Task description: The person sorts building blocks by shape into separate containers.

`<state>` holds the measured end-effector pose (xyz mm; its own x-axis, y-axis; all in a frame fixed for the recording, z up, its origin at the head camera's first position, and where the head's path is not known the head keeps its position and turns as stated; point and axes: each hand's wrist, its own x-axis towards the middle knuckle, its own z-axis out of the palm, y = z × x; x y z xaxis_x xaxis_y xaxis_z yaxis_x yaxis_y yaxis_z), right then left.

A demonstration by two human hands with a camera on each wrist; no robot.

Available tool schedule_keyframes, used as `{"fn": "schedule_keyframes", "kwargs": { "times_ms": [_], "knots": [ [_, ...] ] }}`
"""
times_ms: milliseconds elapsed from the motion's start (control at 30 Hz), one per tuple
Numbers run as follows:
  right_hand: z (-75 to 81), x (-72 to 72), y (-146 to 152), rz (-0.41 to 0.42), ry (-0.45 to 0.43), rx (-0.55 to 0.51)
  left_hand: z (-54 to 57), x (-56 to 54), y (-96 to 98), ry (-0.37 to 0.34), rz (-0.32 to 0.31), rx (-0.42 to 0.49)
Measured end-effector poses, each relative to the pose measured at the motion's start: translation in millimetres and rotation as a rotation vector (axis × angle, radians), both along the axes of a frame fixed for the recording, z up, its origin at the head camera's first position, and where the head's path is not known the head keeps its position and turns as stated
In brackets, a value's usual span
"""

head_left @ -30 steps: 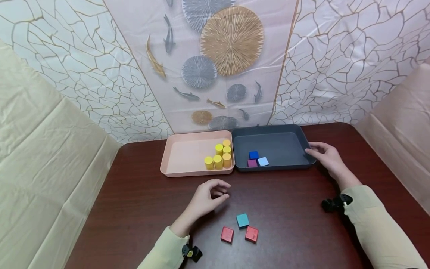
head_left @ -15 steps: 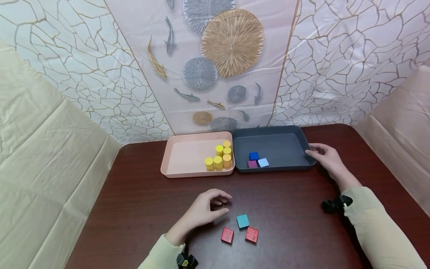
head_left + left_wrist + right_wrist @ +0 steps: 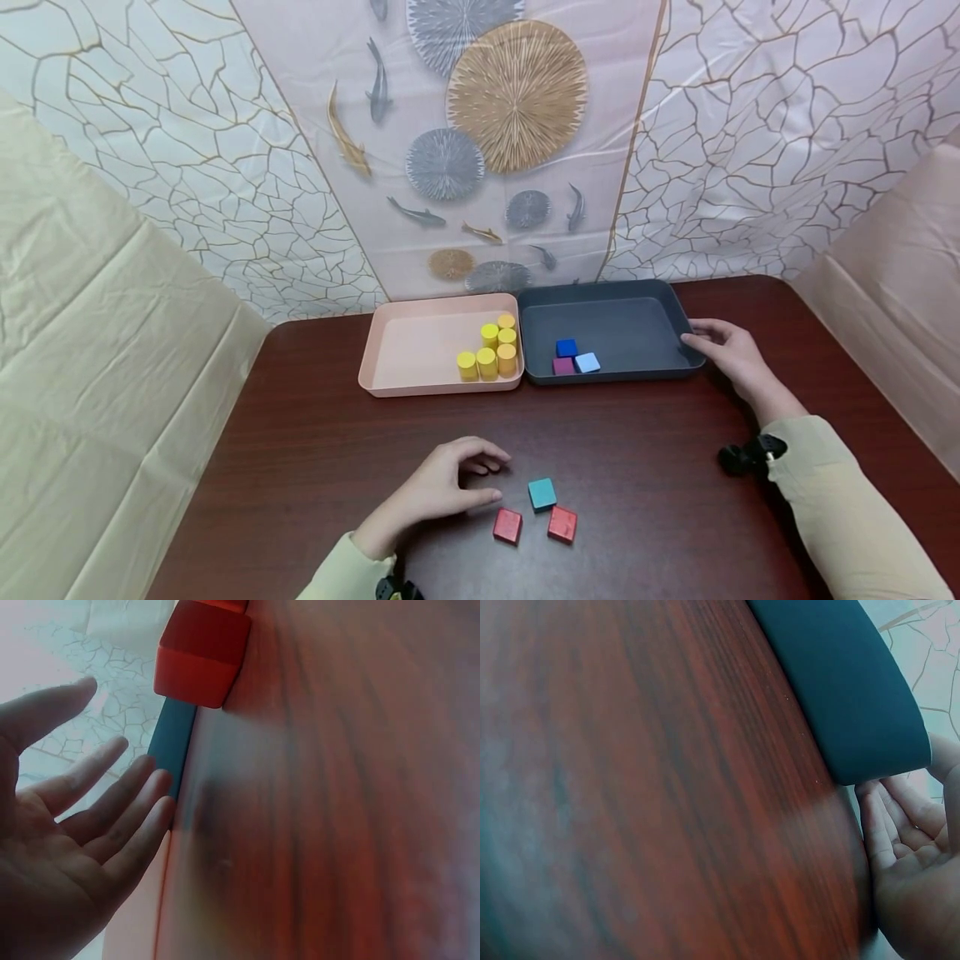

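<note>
Two red blocks (image 3: 507, 527) and a teal block (image 3: 542, 495) lie just beside my spread, unladen left hand (image 3: 441, 483).
They look light and stiff, best pinched by opposite sides, though the teal and right red ones crowd each other. Farther right, my right hand (image 3: 738, 360) pinches the rim of the dark tray (image 3: 637, 325); three more blocks (image 3: 567, 347) sit inside. To its left stands the pink tray (image 3: 412, 350) with yellow cylinders (image 3: 487, 363).
</note>
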<state>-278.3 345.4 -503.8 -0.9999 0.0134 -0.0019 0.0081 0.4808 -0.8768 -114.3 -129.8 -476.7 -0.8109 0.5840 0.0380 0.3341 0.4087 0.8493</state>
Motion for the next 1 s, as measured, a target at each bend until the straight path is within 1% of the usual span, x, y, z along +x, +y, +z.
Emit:
{"fn": "schedule_keyframes", "kwargs": {
  "times_ms": [133, 300, 500, 667, 1000],
  "knots": [
    [0.1, 0.6, 0.1, -0.001, -0.003, 0.003, -2.0, 0.3, -4.4, -0.014, -0.042, 0.007],
    [0.6, 1.4, 0.3, 0.002, 0.007, -0.005, -3.8, 0.3, -8.0, -0.051, -0.09, 0.001],
    [1.7, 2.0, -0.6, -0.006, 0.005, -0.002, -3.4, 1.4, -9.7, -0.066, -0.125, -0.022],
    [1.3, 1.2, -0.2, 0.004, 0.007, -0.005, -2.7, 2.8, -9.1, -0.075, -0.155, -0.046],
    [0.8, 1.3, 0.8, 0.005, 0.001, 0.007, -3.4, 4.8, -6.7, -0.038, -0.177, -0.084]
  ]
}}
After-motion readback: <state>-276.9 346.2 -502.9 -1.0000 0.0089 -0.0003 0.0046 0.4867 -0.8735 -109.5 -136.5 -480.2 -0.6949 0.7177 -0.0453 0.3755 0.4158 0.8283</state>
